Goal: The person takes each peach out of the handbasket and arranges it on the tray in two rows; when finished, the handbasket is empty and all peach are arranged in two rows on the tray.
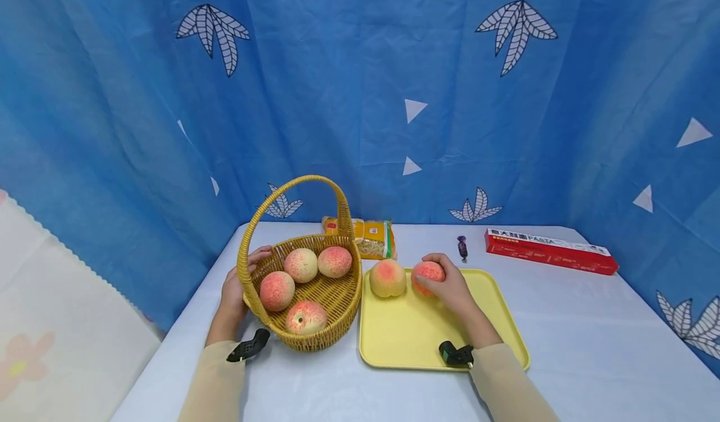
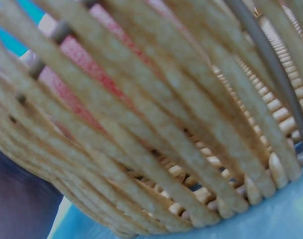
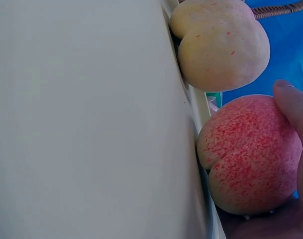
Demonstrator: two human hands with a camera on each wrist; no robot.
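My right hand (image 1: pixel 452 287) grips a red-speckled peach (image 1: pixel 429 277) at the back of a yellow tray (image 1: pixel 416 347); in the right wrist view the thumb lies along the side of this peach (image 3: pixel 253 154). Just left of it, a paler peach (image 1: pixel 388 278) sits on the tray. My left hand (image 1: pixel 233 291) rests against the outer left side of a wicker basket (image 1: pixel 337 331), its fingers extended along the wall near the rim and partly behind the handle. Inside the basket lie several peaches (image 1: pixel 306 317). Basket slats (image 2: pixel 156 124) fill the left wrist view.
Behind the basket and tray lies an orange pasta bag (image 1: pixel 374 239). A small purple wrapped candy (image 1: pixel 462 248) is beyond the tray, with a red pasta box (image 1: pixel 551 251) to its right. Blue curtain (image 1: pixel 360 97) encloses the white table (image 1: pixel 607 347) at the back and sides.
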